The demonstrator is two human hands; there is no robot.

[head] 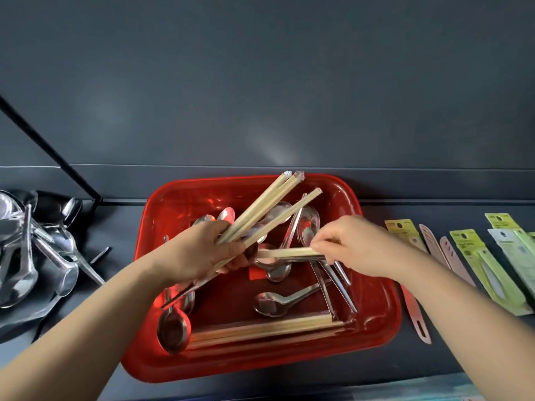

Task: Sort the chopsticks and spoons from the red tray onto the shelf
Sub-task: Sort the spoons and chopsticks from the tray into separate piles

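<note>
Pale wooden chopsticks (269,209), slim and square-ended in clear film sleeves, fan up and rightward from the left hand (199,253), whose fingers curl tight round them above the glossy red tray (376,337). The right hand (356,247) pinches 1 more wrapped set (286,252) by its end, level over the tray. Beneath lie shiny steel spoons (278,302) and loose chopsticks (260,328) along the near wall. The tray sits on a matte dark shelf (121,221), between a heap of metal spoons (29,256) and green-carded packets (486,270).
</note>
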